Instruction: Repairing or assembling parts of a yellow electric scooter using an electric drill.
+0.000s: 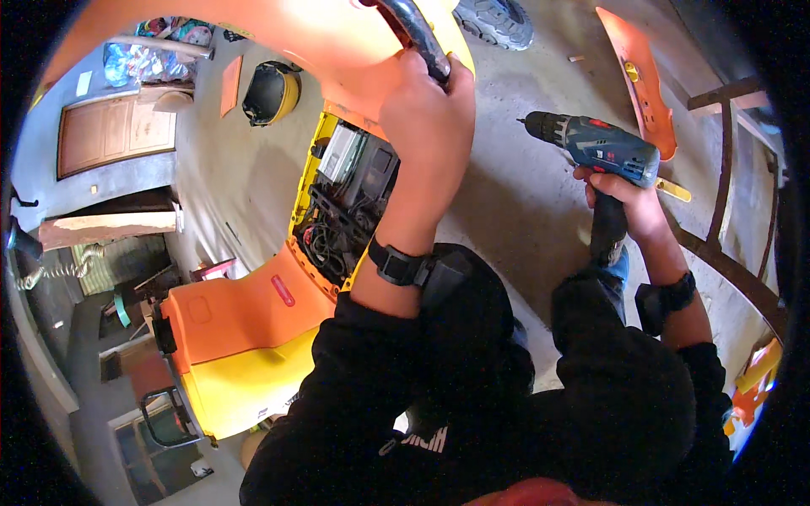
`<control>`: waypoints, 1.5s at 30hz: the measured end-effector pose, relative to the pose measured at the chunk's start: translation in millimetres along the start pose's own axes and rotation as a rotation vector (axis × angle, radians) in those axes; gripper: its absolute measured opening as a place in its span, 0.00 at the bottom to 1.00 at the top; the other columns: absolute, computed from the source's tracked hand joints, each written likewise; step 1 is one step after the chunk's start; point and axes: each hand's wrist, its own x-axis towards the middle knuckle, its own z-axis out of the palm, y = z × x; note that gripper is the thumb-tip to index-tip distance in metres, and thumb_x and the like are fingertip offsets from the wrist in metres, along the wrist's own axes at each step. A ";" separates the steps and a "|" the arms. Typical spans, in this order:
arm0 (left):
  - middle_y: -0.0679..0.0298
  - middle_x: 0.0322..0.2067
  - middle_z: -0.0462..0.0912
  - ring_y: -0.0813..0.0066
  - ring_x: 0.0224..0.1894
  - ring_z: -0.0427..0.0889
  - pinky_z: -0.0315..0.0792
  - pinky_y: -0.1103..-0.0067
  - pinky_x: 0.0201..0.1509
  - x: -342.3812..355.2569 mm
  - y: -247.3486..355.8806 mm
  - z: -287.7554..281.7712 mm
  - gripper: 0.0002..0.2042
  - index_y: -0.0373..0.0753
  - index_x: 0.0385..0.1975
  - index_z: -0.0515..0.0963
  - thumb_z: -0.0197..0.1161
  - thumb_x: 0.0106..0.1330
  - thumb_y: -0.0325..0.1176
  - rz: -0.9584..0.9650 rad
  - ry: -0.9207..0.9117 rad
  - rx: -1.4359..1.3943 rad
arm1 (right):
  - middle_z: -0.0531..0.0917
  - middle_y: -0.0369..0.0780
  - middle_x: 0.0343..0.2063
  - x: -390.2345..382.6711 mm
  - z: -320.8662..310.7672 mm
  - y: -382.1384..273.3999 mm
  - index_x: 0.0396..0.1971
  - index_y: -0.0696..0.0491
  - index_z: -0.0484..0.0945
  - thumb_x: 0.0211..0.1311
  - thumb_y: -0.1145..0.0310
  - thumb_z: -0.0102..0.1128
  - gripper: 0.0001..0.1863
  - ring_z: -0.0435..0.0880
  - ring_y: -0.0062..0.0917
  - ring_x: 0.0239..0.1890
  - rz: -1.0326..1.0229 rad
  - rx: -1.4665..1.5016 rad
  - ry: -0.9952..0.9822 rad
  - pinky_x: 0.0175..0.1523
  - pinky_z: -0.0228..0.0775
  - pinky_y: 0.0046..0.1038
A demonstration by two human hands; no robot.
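My left hand [429, 118] is wrapped round a black curved bar [419, 40], perhaps a steering wheel rim, beside the large orange body panel [287, 32] of a small orange and yellow vehicle. Below that hand lies an open bay [337, 211] with a silvery box, dark parts and loose wires inside its yellow edge. My right hand [631, 201] grips a cordless drill [595, 143] by its handle. The drill points left with a short bit in its chuck, apart from the vehicle. An orange seat section [245, 308] with a yellow side [253, 379] lies left of my legs.
On the floor at right are a long curved orange part [637, 84] and a yellow strip [673, 191], beside a dark metal frame [723, 169]. A knobby tyre [496, 21] shows at the top. Past the vehicle lies a black and yellow tub-shaped object [274, 94].
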 end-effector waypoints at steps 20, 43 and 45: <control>0.59 0.15 0.81 0.60 0.18 0.82 0.73 0.68 0.26 -2.1 2.3 -3.8 0.14 0.34 0.30 0.74 0.65 0.63 0.40 -0.022 -0.005 -0.019 | 0.74 0.55 0.50 69.7 -56.6 66.3 0.74 0.33 0.42 0.57 0.74 0.62 0.50 0.80 0.50 0.50 -0.001 -1.511 0.348 0.54 0.74 0.47; 0.53 0.18 0.81 0.53 0.20 0.82 0.75 0.63 0.28 -0.9 3.7 -4.3 0.12 0.34 0.30 0.77 0.64 0.63 0.38 0.075 0.122 -0.045 | 0.73 0.54 0.56 102.8 4.2 -49.5 0.67 0.51 0.64 0.56 0.52 0.68 0.41 0.74 0.49 0.59 -0.341 -1.588 -0.093 0.59 0.70 0.47; 0.53 0.18 0.81 0.50 0.21 0.82 0.75 0.61 0.28 -1.7 5.5 -1.8 0.12 0.35 0.33 0.77 0.64 0.62 0.39 0.019 0.117 -0.004 | 0.79 0.48 0.51 139.5 44.7 -140.7 0.62 0.53 0.69 0.61 0.50 0.62 0.34 0.81 0.39 0.52 -0.405 -1.459 -0.320 0.55 0.72 0.43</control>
